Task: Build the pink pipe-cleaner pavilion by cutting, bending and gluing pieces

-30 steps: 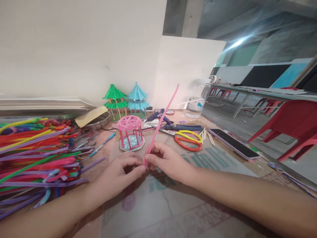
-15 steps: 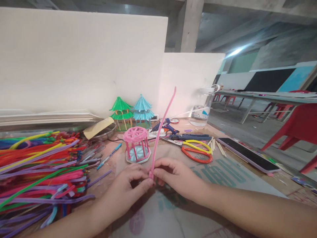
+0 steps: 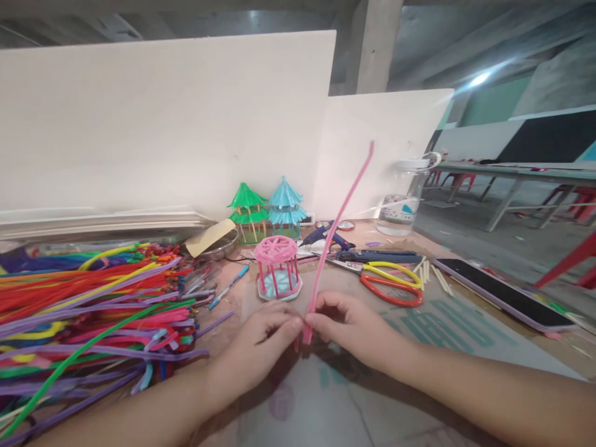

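A pink pipe cleaner (image 3: 342,211) rises from between my hands, its lower end folded into a short thick bundle. My right hand (image 3: 347,320) pinches it near the base between thumb and fingers. Close beside it, my left hand (image 3: 274,329) has its thumb and fingertips pressed together at the folded pink end; a small pink strand hangs below them. Just behind my hands stands a small pink pavilion frame (image 3: 276,249) with a spoked top, thin posts and a pale blue floor. Scissors (image 3: 391,292) with red and yellow handles lie to the right.
Many coloured pipe cleaners (image 3: 93,310) are heaped at left. Green (image 3: 246,195) and blue (image 3: 285,197) model pavilions stand behind, near a glue gun (image 3: 326,234). A water bottle (image 3: 400,198), short sticks (image 3: 443,279), a phone (image 3: 503,292) and a blue pen (image 3: 228,287) also lie around.
The view has swung left, so everything sits further right in the picture. The pink pipe cleaner leans more to the right, and its folded end now shows more below my fingers.
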Demonstrator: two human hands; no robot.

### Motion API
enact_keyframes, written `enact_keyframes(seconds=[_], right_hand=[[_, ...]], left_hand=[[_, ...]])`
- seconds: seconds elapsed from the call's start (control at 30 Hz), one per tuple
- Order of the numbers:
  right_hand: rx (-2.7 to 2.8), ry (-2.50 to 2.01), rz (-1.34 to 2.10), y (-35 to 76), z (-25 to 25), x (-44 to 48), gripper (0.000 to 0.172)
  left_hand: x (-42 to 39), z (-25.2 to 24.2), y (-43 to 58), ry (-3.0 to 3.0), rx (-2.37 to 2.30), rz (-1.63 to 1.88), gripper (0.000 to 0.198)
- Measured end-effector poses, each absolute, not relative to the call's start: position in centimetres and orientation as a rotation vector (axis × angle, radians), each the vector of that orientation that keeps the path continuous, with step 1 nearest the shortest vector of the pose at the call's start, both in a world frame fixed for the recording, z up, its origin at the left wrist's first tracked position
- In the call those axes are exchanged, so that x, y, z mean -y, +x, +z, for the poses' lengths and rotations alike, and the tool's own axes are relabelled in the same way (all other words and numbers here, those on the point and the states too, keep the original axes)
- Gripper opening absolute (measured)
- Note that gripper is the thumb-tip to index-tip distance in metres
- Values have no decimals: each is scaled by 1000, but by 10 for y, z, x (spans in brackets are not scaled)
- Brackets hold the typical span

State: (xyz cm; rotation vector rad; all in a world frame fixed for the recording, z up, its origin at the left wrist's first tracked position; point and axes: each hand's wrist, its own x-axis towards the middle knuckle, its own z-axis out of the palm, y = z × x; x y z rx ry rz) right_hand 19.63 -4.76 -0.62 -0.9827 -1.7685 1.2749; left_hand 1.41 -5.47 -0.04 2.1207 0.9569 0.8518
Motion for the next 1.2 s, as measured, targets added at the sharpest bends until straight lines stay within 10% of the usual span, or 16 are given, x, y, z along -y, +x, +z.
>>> enact_keyframes(seconds=[1.2], right_hand=[[1876, -963, 1044, 197, -7, 44, 14]], left_hand=[[50, 0, 16, 2223, -1022, 797, 26]])
